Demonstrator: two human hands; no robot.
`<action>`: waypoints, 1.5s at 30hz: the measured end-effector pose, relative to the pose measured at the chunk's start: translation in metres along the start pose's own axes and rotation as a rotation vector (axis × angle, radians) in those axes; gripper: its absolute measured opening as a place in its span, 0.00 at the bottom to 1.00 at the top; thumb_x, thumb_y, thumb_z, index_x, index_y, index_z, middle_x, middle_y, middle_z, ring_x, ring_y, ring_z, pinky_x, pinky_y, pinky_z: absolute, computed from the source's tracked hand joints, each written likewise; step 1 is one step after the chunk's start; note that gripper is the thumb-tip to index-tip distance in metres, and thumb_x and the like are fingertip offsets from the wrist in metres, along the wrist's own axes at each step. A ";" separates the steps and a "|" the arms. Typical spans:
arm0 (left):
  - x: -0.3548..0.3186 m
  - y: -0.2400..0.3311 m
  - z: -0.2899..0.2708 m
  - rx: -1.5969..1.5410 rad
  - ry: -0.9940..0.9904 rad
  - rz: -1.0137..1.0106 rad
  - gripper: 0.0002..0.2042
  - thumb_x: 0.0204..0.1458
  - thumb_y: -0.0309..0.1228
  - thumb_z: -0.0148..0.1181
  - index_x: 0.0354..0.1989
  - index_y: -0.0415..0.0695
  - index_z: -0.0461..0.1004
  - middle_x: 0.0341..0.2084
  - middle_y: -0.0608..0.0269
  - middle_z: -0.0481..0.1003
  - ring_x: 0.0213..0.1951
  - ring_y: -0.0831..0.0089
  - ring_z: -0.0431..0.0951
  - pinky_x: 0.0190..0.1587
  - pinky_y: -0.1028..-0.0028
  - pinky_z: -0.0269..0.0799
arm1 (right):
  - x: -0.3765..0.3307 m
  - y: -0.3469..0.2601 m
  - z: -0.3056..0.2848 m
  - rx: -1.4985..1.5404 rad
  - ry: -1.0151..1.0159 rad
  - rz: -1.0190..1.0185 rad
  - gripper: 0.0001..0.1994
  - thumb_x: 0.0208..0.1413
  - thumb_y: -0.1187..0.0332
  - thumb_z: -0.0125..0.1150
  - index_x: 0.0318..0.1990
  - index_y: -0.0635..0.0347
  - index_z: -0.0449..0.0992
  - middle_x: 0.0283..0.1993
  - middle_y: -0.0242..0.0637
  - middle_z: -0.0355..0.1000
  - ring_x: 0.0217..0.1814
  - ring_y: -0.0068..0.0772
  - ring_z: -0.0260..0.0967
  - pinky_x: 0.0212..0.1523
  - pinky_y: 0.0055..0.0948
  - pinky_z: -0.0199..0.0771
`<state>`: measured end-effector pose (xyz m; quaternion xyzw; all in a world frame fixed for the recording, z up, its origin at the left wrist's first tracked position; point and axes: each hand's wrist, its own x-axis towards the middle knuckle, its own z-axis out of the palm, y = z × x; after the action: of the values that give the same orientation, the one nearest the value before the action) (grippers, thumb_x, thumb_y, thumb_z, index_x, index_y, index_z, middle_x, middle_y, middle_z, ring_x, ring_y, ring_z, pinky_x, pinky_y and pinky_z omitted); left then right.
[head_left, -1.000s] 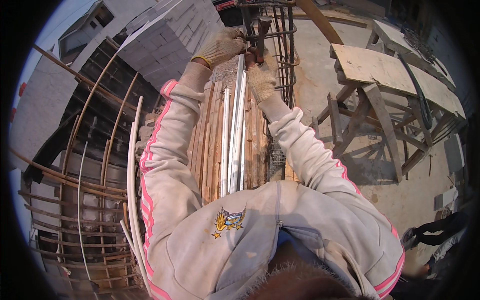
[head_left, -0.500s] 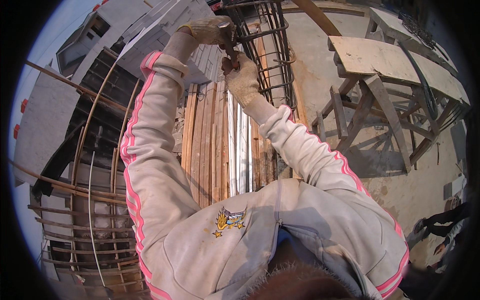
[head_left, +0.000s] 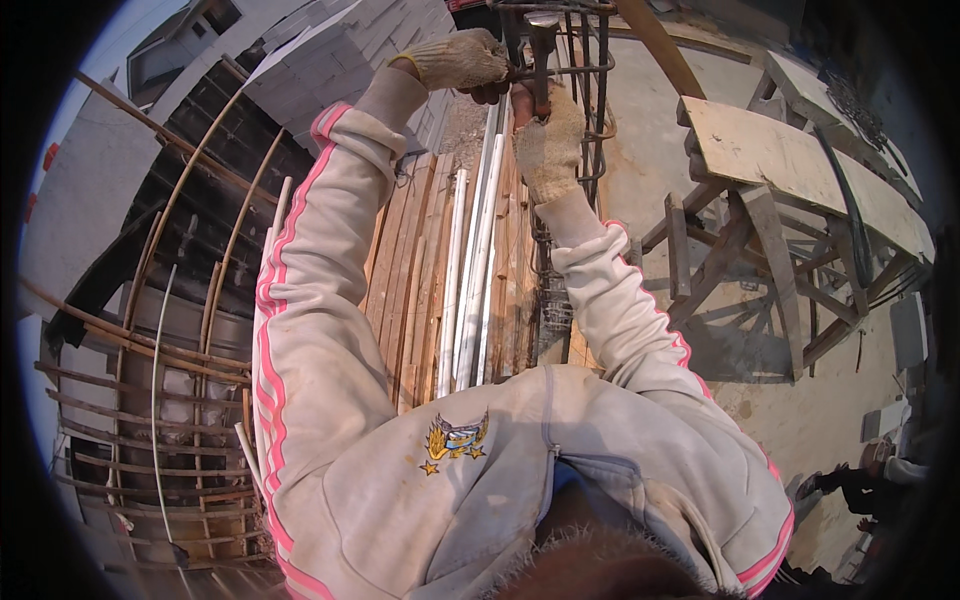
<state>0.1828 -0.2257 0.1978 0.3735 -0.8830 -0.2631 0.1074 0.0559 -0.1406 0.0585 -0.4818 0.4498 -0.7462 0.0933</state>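
My left hand (head_left: pixel 458 61), in a pale knitted work glove with bare fingertips, is curled closed against the left side of an upright rebar cage (head_left: pixel 598 95). What lies within its fingers is hidden. Just right of and below it, my gloved right hand (head_left: pixel 552 150) grips a metal hand tool (head_left: pixel 543 55) by its reddish handle. The tool points up, its wide head in front of the cage bars; its exact kind is unclear.
Wooden planks (head_left: pixel 410 290) and white pipes (head_left: pixel 468 270) lie below my arms. Pale blocks (head_left: pixel 345 65) are stacked at the far left, above a bamboo-pole frame (head_left: pixel 205 340). A wooden trestle table (head_left: pixel 770 150) stands right. Another person's leg (head_left: pixel 845 480) shows lower right.
Both hands have shifted right in the picture. The tool now stands more upright in my right hand, overlapping the cage. My left hand has separated from the tool's head.
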 end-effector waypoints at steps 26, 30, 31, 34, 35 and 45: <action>-0.048 -0.021 0.061 -0.356 0.228 0.133 0.17 0.62 0.31 0.60 0.57 0.37 0.76 0.44 0.59 0.81 0.44 0.74 0.80 0.50 0.74 0.76 | -0.050 -0.009 -0.013 0.234 -0.286 0.516 0.23 0.68 0.51 0.59 0.54 0.66 0.76 0.36 0.36 0.75 0.35 0.28 0.74 0.40 0.31 0.73; -0.052 -0.017 0.074 -0.360 0.275 0.033 0.18 0.60 0.33 0.57 0.56 0.37 0.76 0.43 0.58 0.79 0.43 0.72 0.78 0.45 0.71 0.76 | -0.059 0.007 -0.037 0.216 -0.341 0.550 0.23 0.66 0.51 0.63 0.50 0.66 0.75 0.36 0.36 0.75 0.30 0.26 0.73 0.32 0.26 0.75; -0.051 -0.017 0.074 -0.304 0.283 0.046 0.18 0.61 0.33 0.57 0.56 0.38 0.77 0.44 0.59 0.79 0.42 0.73 0.78 0.44 0.71 0.76 | -0.061 0.013 -0.041 0.278 -0.325 0.572 0.22 0.65 0.50 0.64 0.48 0.65 0.75 0.35 0.36 0.76 0.29 0.25 0.72 0.31 0.25 0.76; -0.054 -0.034 0.077 -0.166 0.327 0.122 0.17 0.63 0.35 0.56 0.56 0.41 0.78 0.47 0.61 0.80 0.41 0.74 0.78 0.42 0.71 0.77 | -0.059 -0.006 -0.057 0.474 -0.532 0.648 0.21 0.65 0.56 0.63 0.54 0.66 0.71 0.36 0.37 0.75 0.30 0.27 0.76 0.28 0.23 0.77; -0.056 -0.043 0.078 -0.140 0.356 0.181 0.17 0.64 0.36 0.56 0.56 0.42 0.78 0.48 0.62 0.80 0.41 0.75 0.78 0.42 0.71 0.77 | -0.059 -0.019 -0.062 0.563 -0.593 0.725 0.21 0.65 0.58 0.64 0.54 0.65 0.69 0.37 0.39 0.76 0.34 0.30 0.79 0.31 0.25 0.80; -0.071 -0.039 0.073 -0.201 0.275 0.067 0.19 0.65 0.37 0.55 0.59 0.39 0.76 0.48 0.58 0.80 0.46 0.71 0.79 0.50 0.71 0.75 | -0.045 -0.048 -0.059 0.821 -0.804 0.917 0.21 0.65 0.59 0.63 0.60 0.58 0.70 0.50 0.45 0.78 0.54 0.44 0.80 0.45 0.35 0.87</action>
<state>0.2279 -0.1700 0.1161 0.3636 -0.8412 -0.2930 0.2726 0.0460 -0.0529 0.0586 -0.4080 0.2213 -0.5064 0.7267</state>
